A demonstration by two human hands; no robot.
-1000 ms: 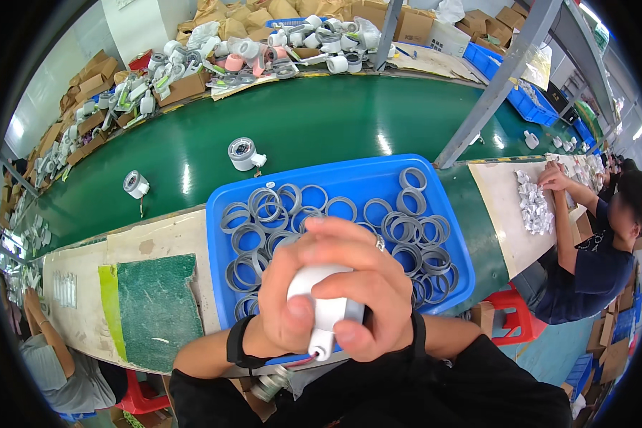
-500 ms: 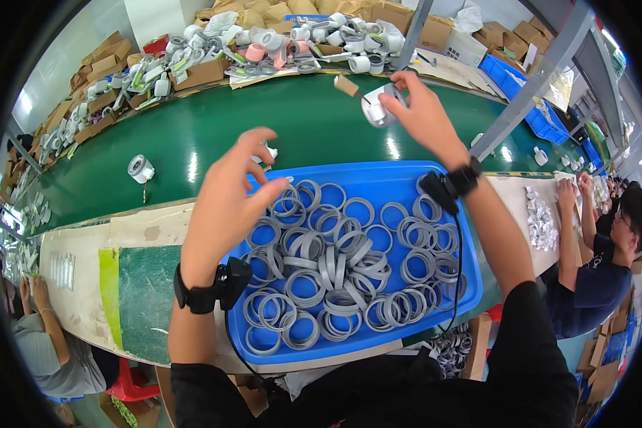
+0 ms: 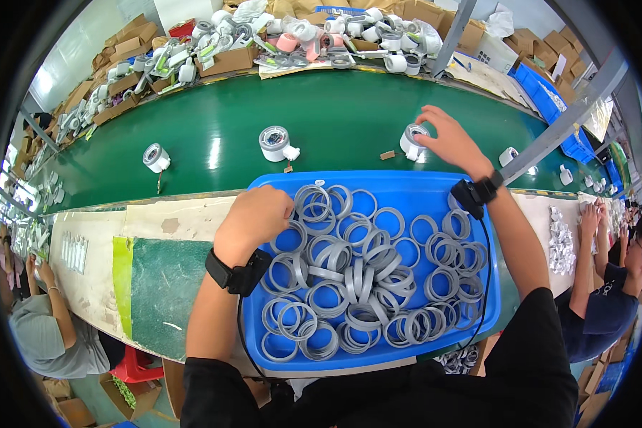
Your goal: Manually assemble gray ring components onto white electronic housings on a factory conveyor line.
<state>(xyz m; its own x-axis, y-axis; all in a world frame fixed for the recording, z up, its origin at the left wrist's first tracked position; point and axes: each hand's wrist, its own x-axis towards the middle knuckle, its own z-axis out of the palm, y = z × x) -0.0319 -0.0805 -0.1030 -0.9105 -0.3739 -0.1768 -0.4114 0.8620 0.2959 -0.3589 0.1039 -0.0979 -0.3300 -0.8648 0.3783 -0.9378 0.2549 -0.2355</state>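
Note:
My right hand [image 3: 451, 141] is at a white round housing [image 3: 412, 146] with a grey rim, standing on the green belt; its thumb and fingers are bent about the rim. Beside it on the belt lies a small brown tag [image 3: 387, 155]. At the left rim of the blue tray [image 3: 399, 184] is my left hand [image 3: 258, 220], fingers curled down against the grey rings [image 3: 292, 237]; its fingertips, and anything in them, are hidden. Several more grey rings [image 3: 326, 298] lie heaped in the tray. Another white housing with a side stub [image 3: 274, 144] stands on the belt beyond my left hand.
A third housing [image 3: 155, 158] stands farther left on the belt [image 3: 214, 114]. White parts and cartons [image 3: 228, 60] pile along the far edge. A grey metal post [image 3: 567, 128] slants at the right. Co-workers sit left [image 3: 57, 335] and right [image 3: 603, 307].
My right hand has lowered the white housing from the air onto the belt. My left hand has drawn back from over the belt to the tray's rings, its fingers closing. The view has shifted.

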